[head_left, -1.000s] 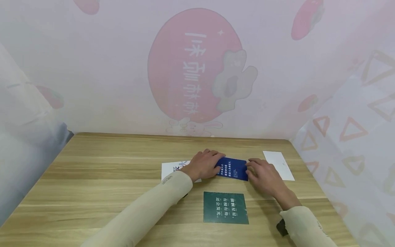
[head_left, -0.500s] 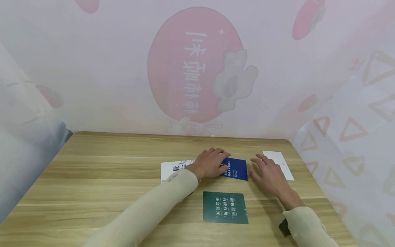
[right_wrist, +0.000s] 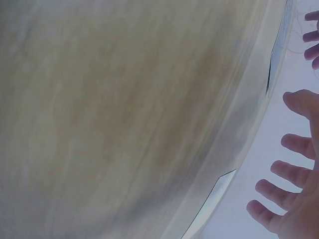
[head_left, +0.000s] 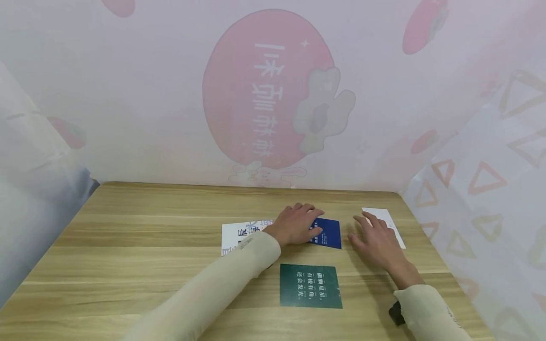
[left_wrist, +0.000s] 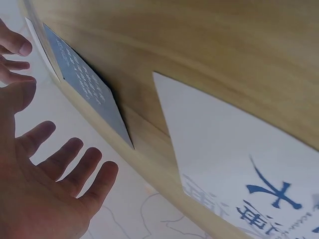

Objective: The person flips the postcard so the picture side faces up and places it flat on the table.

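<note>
A blue card (head_left: 328, 233) with white lettering lies flat on the table, partly covered in the head view by my left hand (head_left: 296, 225). That hand hovers over its left part with fingers spread; the left wrist view shows the fingers apart from the card (left_wrist: 84, 84) and holding nothing. To the right, my right hand (head_left: 377, 241) is raised with loosely spread fingers, between the blue card and a blank white card (head_left: 391, 222), which it overlaps in the head view. A white card (head_left: 232, 237) with large dark characters lies left of the blue one, partly hidden by my left wrist and sleeve.
A green card (head_left: 310, 286) with white characters lies nearer to me, below the blue card. The wooden table (head_left: 128, 255) meets a pale printed curtain (head_left: 170, 118) at its back edge, with more draped fabric on both sides.
My left hand has lifted and slid right across the blue card. My right hand has drawn away from the blue card's right edge, moving right. The cards stay where they were.
</note>
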`<state>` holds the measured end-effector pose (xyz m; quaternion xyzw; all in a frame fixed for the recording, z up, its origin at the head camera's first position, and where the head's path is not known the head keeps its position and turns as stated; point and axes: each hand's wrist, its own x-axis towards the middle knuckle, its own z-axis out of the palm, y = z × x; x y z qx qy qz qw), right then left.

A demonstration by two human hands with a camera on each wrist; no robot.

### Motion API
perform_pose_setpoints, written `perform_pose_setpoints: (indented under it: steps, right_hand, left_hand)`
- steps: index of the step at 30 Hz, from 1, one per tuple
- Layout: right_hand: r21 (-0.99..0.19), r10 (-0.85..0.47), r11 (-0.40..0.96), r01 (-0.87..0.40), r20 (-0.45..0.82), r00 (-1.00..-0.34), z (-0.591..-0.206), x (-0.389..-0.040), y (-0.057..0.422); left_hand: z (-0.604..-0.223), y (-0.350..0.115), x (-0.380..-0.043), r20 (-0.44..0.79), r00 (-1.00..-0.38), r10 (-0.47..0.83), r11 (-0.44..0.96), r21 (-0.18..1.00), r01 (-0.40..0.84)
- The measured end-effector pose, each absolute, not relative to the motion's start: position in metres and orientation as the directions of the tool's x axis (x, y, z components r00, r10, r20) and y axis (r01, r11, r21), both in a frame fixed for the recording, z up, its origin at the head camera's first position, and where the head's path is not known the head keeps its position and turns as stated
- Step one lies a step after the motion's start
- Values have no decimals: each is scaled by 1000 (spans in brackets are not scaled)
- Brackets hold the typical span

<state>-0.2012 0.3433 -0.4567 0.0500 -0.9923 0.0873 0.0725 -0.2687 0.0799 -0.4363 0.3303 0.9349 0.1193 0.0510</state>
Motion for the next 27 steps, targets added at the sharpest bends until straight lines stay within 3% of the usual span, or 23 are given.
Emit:
perform_pose_setpoints:
  steps: [27]
  right_hand:
    - [-171,76,984,57,109,-991,-452,-196,363]
  left_hand:
    - [-430,112,-262,-35,-758,651,741,244,625]
